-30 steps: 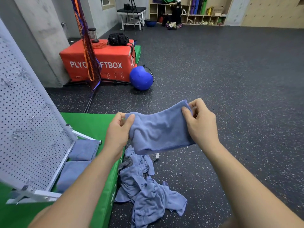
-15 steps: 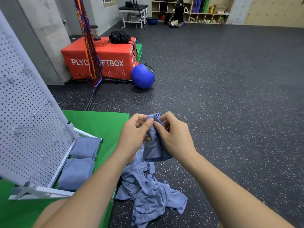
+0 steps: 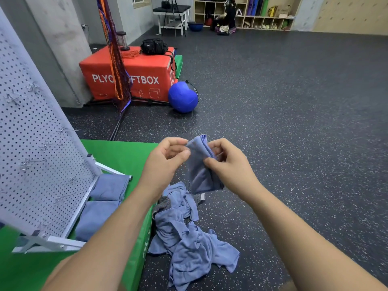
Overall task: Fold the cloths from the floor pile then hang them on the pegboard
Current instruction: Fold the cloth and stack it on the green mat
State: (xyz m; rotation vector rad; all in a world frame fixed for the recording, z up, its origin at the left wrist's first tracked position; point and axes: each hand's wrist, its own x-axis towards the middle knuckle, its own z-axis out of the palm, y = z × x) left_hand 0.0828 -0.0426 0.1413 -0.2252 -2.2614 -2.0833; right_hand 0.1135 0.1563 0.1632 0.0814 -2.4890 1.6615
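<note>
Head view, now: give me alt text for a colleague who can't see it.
The left hand and right hand pinch a half-folded blue cloth above a pile of crumpled blue cloths on the floor. At left, a white pegboard with hooks stands tilted on a green padded box, two folded cloths beside its base.

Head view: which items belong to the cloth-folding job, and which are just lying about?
Job: held cloth, floor pile, pegboard, folded cloths at its base.
Lying about: red plyo box, black bag, blue ball.
</note>
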